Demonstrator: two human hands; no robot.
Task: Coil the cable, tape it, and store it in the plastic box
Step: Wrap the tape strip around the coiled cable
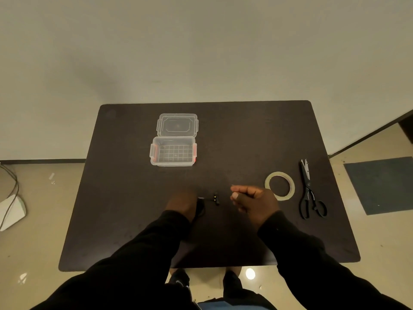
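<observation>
On the dark table (134, 220), my left hand (182, 204) is closed over a black cable (201, 208) bundled under its fingers; a short cable end with a plug (215, 198) sticks out to its right. My right hand (252, 201) hovers a little to the right of that plug, blurred, fingers curled, with nothing clearly in it. A clear tape roll (279, 185) lies flat just right of my right hand. The clear plastic box (173, 162) with red latches stands open at the back left, and its lid (177, 125) lies behind it.
Black scissors (309, 193) lie shut near the table's right edge, beside the tape roll. The table's front edge is close to my body. A white object with cables (11, 209) sits on the floor at the left.
</observation>
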